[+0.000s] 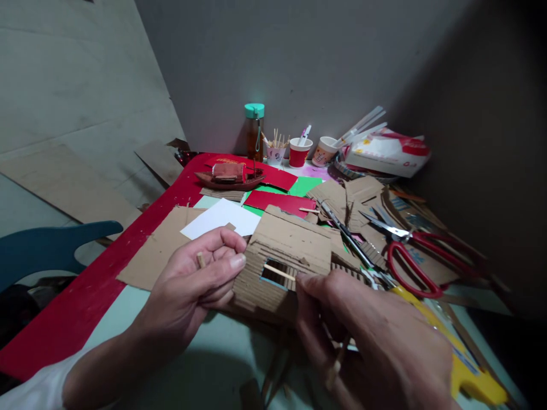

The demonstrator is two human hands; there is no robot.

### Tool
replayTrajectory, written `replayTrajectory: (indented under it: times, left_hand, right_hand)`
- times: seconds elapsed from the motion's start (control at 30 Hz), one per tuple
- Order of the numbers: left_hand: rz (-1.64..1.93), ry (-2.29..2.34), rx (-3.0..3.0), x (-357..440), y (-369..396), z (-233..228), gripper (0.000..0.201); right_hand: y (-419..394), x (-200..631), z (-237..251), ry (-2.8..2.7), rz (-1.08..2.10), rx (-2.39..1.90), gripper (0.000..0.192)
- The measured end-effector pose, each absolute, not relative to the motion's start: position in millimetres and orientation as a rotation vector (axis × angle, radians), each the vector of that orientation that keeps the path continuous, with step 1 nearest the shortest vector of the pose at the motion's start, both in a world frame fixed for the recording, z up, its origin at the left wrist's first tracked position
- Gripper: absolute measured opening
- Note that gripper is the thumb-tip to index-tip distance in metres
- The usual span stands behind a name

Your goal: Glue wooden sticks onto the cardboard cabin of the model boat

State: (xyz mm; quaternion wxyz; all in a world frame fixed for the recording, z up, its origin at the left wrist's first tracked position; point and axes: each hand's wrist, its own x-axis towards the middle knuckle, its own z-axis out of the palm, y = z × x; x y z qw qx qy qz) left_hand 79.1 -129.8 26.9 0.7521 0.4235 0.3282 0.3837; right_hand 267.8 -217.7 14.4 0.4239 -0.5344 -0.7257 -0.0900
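A small cardboard house (294, 230) with a flat sloping roof and a ribbed wall is in the middle of the view. My left hand (192, 279) grips its left edge between thumb and fingers; a short stub of stick (200, 260) also shows by that thumb. My right hand (363, 330) is closed, its thumb and forefinger pinching a thin wooden stick (277, 271) that lies across the rectangular window opening. Another stick-like piece (337, 364) pokes out below the right hand's curled fingers. The lower part of the house is in shadow.
Right of the house lie red-handled scissors (416, 262), a utility knife (346, 230), a yellow tool (478, 370) and cardboard scraps. Behind stand a model boat (231, 177), a bottle (255, 134) and paper cups (300, 154) against the wall. A blue chair (38, 250) is at left.
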Motion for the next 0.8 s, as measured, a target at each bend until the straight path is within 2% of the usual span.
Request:
replayTrajectory:
  times: [0.3, 0.57, 0.8]
  left_hand:
    - [0.831, 0.829, 0.981, 79.2, -129.4, 28.8, 0.023]
    - [0.761, 0.952, 1.043, 81.5, -135.4, 35.2, 0.029]
    - [0.727, 0.976, 1.088, 82.5, -138.2, 33.2, 0.018]
  right_hand:
    - [-213.7, 269.1, 12.4, -1.813, -0.225, -1.303, 0.021]
    - [-213.9, 267.0, 12.3, -1.809, -0.236, -1.325, 0.029]
    - [-211.1, 267.7, 12.7, -1.860, -0.123, -1.329, 0.024]
